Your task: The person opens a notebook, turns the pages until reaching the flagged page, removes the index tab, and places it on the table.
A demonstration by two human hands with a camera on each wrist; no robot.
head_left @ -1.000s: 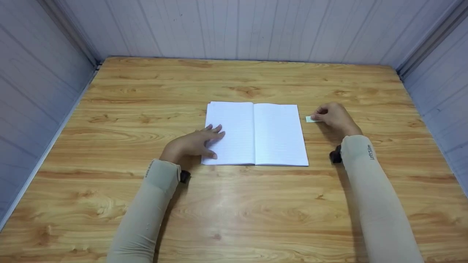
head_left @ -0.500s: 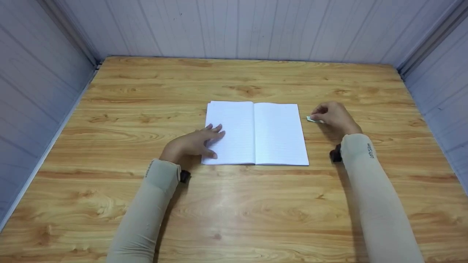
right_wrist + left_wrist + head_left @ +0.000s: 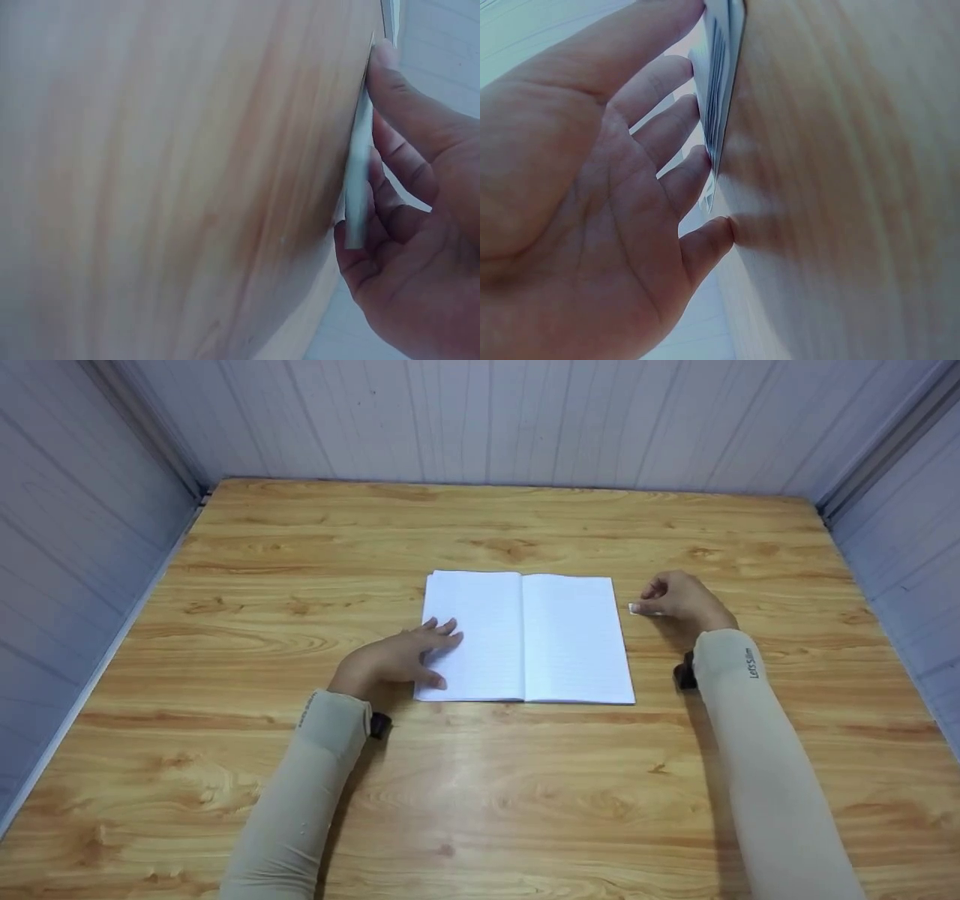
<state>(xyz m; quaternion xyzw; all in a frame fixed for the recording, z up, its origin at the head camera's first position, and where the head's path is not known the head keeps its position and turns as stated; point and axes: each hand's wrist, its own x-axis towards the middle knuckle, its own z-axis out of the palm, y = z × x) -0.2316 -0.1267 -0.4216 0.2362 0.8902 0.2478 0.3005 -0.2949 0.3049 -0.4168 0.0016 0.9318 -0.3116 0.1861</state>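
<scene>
An open notebook with white, faintly lined pages lies flat on the wooden table. My left hand rests at its left page, fingers spread and thumb near the lower left corner. In the left wrist view the fingertips touch the edge of the page stack. Just right of the notebook, my right hand pinches a small pale strip of paper between thumb and fingers. The right wrist view shows this strip almost edge-on, close to the tabletop; part of it is hidden by the thumb.
The wood-grain table spreads around the notebook on all sides. White panelled walls close it in at the back, left and right. Each sleeved wrist carries a small black camera.
The strip in my right hand has tilted, so less of its pale green face shows in the head view. My left hand and the notebook have stayed in place.
</scene>
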